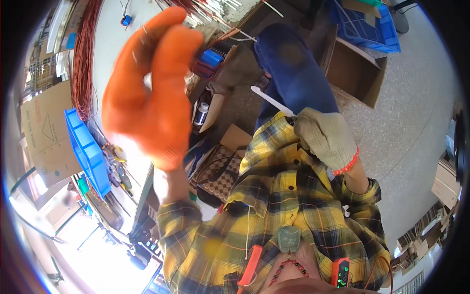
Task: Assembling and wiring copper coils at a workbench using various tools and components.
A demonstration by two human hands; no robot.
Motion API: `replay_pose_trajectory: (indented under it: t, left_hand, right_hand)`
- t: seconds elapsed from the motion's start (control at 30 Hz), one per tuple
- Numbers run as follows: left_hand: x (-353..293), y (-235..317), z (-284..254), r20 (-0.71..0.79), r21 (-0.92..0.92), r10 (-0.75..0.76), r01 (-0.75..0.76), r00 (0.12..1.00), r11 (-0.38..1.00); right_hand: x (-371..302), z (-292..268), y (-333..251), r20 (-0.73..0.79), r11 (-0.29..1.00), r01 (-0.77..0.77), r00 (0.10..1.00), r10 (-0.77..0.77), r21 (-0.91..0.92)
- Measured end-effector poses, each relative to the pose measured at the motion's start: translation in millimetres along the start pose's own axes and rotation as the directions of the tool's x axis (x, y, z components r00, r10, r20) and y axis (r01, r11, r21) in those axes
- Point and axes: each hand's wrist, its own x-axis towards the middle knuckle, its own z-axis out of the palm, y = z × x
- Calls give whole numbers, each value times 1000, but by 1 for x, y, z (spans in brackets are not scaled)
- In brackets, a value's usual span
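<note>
My left hand point(152, 93), in an orange glove, is raised over the left-hand bench, smeared a little by motion. Its fingers and thumb stretch out apart, and I see nothing between them. Beside its fingertips, a blue coil-like part point(211, 58) sits in a dark and red holder at the bench edge. My right hand point(327, 137), in a grey-beige knit glove, is closed near my lap. From its grip a white tool with a hooked tip point(270, 100) points up and to the left, over my dark blue trouser leg point(298, 68).
Along the bench point(110, 54) lie red wire bundles point(84, 59), a small blue coil point(126, 20) and white tubes with red wires point(210, 11). A blue bin point(88, 153) stands left. An open cardboard box point(356, 73) and blue crate point(387, 36) are on the floor.
</note>
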Motion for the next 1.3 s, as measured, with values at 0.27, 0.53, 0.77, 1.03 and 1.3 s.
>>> replay_pose_trajectory:
  t: [0.27,0.53,0.77,1.03,1.3]
  left_hand:
    - [10,-9,-2,-159,157,213,-189,964,969]
    - [22,-46,-9,40,-378,107,-84,993,922]
    - [38,-46,-17,288,-658,145,86,947,748]
    - [48,-61,-24,392,-517,100,130,914,846]
    - [51,-70,-26,479,-448,95,150,873,881]
  right_hand:
    - [21,8,-10,-211,920,272,918,-336,-281]
    - [40,-4,-75,-126,913,-98,991,52,-395]
    - [62,26,-94,-297,731,87,877,-379,-677]
    - [59,27,-91,-287,821,67,918,-274,-568]
    - [56,19,-104,-235,904,-65,971,-40,-424]
